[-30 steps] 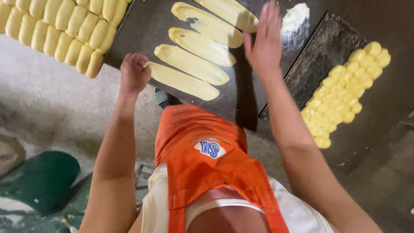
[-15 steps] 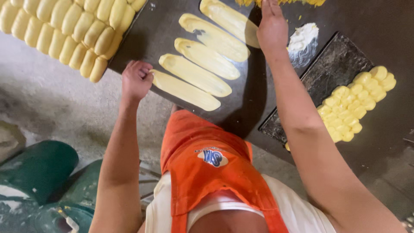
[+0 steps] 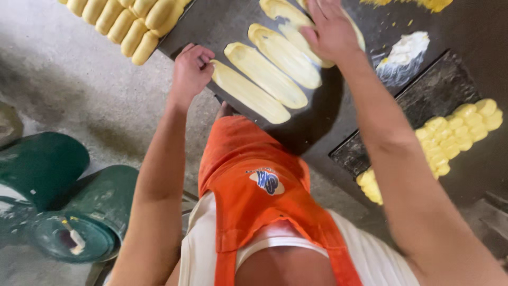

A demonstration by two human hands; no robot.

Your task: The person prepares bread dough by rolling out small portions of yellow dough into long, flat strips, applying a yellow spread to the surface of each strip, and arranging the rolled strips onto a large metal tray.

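— Where are the hands?
— The right hand (image 3: 330,29) lies flat, fingers spread, on a flattened pale-yellow dough strip (image 3: 296,37) on the dark metal table (image 3: 317,132). The left hand (image 3: 191,71) is curled narrow on the table edge, touching the nearest long dough strip (image 3: 248,92).
— Anything else nearby?
— Rows of yellow dough rolls (image 3: 455,135) on a dark tray (image 3: 423,100) — well to the right.
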